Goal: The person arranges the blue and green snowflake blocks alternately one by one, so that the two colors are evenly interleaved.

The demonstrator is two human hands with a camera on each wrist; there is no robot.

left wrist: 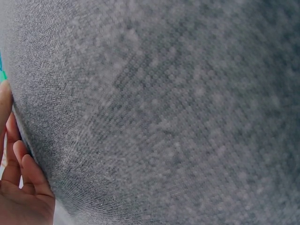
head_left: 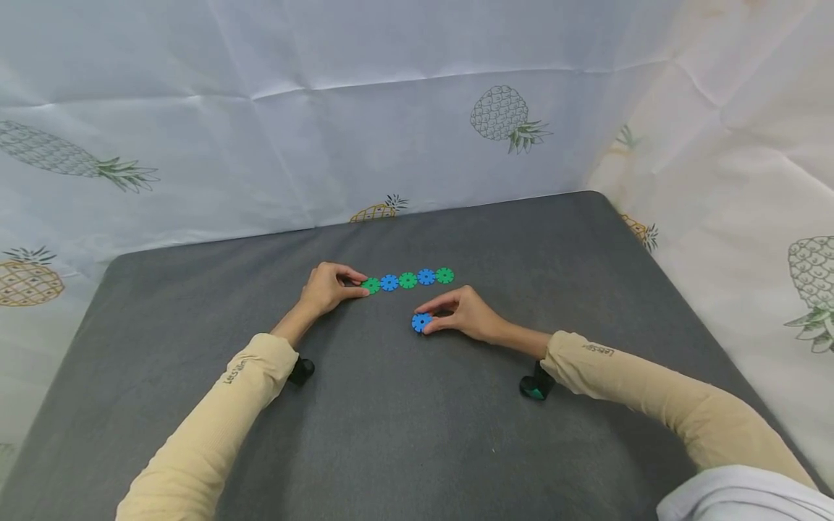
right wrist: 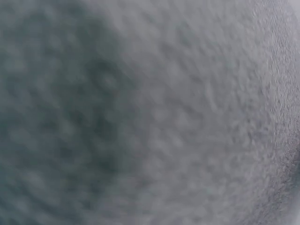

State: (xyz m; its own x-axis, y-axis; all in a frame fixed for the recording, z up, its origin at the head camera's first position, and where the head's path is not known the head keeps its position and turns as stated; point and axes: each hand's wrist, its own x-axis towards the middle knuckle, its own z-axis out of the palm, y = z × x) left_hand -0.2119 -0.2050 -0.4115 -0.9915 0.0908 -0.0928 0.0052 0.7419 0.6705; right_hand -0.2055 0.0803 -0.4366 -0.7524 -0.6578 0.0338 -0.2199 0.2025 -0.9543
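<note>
A row of notched plastic discs, green and blue by turns, lies toward the far side of the table. My left hand [head_left: 327, 288] pinches the green disc [head_left: 372, 286] at the row's left end between thumb and fingers. Beside it come a blue disc [head_left: 389, 283], a green disc [head_left: 407, 280], another blue disc [head_left: 426, 276] and a green disc [head_left: 445, 275] at the right end. Nearer to me, my right hand [head_left: 470, 315] holds a separate blue disc [head_left: 421, 322] by its edges. The left wrist view catches part of the left hand [left wrist: 28, 187] and a sliver of green.
A dark grey cloth covers the table [head_left: 391, 434]. White pineapple-print fabric [head_left: 293, 145] hangs behind it and along the right side. Black wrist cameras sit under the left [head_left: 302, 371] and right sleeves. The right wrist view shows only blurred grey cloth.
</note>
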